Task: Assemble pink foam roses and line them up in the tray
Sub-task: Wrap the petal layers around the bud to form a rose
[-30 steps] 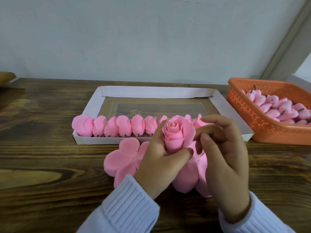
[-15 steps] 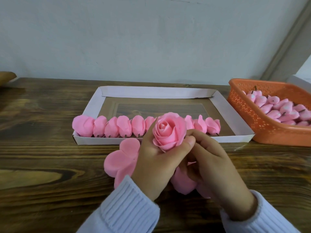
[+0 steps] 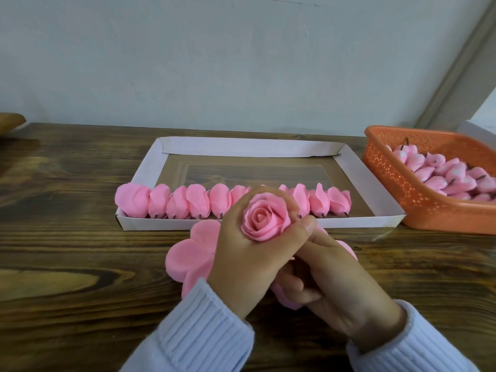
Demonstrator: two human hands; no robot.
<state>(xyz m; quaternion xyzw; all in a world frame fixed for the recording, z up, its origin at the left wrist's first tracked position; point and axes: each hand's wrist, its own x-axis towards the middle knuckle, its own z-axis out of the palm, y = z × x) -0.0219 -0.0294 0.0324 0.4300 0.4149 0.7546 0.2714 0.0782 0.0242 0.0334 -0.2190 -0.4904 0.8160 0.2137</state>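
Assembly seemingly near done: grips rose [image 3: 265, 220] with left hand [image 3: 241, 264], curls right hand [image 3: 341, 285] beneath, hold unclear. Next, needs seating at five o'clock in tray [image 3: 241, 147].

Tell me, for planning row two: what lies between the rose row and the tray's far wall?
Only bare tray floor between rose row and far wall; head view.

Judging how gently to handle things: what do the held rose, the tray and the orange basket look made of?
Rose: likely matte foam, by its thin, softly curled petals. Tray: matte white card, by its folded corner flaps; floor possibly clear film, wood grain showing through. Basket: orange plastic, by its moulded perforated walls.
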